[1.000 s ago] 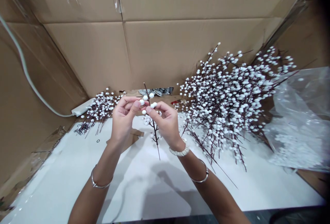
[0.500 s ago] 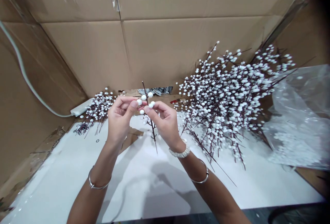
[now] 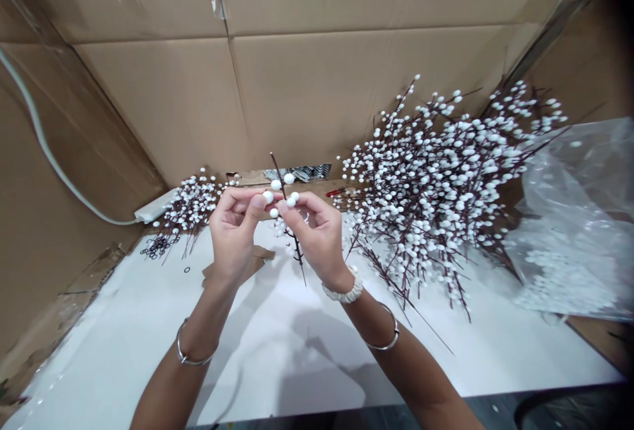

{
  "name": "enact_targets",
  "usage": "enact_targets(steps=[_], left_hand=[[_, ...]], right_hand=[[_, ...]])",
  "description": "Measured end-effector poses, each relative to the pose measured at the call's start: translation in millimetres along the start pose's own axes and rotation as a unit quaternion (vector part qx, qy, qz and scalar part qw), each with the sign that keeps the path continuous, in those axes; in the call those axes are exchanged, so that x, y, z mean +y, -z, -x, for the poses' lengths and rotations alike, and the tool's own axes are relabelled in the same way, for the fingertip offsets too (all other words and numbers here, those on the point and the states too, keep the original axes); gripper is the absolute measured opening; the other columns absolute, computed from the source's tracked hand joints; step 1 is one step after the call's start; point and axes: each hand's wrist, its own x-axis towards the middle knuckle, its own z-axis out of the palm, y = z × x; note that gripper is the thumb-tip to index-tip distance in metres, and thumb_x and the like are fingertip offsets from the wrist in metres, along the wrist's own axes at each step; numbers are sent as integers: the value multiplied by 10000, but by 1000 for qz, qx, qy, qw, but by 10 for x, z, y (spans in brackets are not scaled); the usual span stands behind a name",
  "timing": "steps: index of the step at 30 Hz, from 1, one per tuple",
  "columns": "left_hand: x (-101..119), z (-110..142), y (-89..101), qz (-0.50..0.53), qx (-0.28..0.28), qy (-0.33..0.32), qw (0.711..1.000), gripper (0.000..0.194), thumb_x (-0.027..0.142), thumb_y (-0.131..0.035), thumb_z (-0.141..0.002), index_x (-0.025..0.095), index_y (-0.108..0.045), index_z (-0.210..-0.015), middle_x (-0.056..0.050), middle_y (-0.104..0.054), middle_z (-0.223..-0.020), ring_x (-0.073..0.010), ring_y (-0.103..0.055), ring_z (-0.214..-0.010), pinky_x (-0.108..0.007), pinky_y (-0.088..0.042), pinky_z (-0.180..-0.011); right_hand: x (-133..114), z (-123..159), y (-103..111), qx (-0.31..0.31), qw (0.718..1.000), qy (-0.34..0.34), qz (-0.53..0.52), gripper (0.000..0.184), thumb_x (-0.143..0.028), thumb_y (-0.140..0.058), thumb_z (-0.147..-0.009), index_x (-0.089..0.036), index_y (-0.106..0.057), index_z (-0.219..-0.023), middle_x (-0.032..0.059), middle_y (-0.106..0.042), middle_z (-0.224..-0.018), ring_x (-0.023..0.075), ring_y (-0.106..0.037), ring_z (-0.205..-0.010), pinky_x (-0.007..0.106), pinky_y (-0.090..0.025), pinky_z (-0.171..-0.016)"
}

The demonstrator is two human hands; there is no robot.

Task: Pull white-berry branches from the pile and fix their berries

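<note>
A brown artificial berry branch (image 3: pixel 276 167) with several white berries stands upright, slightly tilted, over the middle of the table. My right hand (image 3: pixel 321 235) pinches its stem between thumb and fingers, near a cluster of berries. From the left side, my left hand (image 3: pixel 232 235) pinches a white berry (image 3: pixel 268 197) between thumb and forefinger, close beside the stem. My fingers hide whether that berry is joined to the branch. The lower part of the stem hangs below my right hand.
A large heap of white-berry branches (image 3: pixel 436 185) lies at the right, beside a clear plastic bag (image 3: pixel 569 179) of white pieces. Back left are a smaller bunch (image 3: pixel 191 202), black rings (image 3: pixel 157 247) and a white power strip (image 3: pixel 157 205). Cardboard (image 3: pixel 158 100) walls the white table (image 3: pixel 247 364).
The branch has tilted slightly more, its top leaning left and its lower end shifting right. Both hands keep their pinches in nearly the same place.
</note>
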Motion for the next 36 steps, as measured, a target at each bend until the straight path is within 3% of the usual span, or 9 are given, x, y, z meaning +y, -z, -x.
enact_targets(steps=[17, 36], left_hand=[[-81, 52, -60, -4, 42, 2, 999, 213, 402, -690, -850, 210, -602, -878, -9, -727, -863, -149, -708, -869, -268, -565, -763], [-97, 27, -45, 24, 35, -16, 999, 165, 338, -717, -838, 193, -641, -860, -11, -738, -853, -115, -711, -815, -212, -558, -724]], right_hand=[[40, -9, 26, -6, 998, 35, 51, 67, -307, -661, -853, -252, -697, -863, 19, -702, -895, 174, -638, -862, 340, -501, -816], [65, -67, 64, -28, 998, 43, 42, 67, -286, -669, -840, -223, -688, -853, 12, -705, -868, 149, -640, -809, 314, -512, -732]])
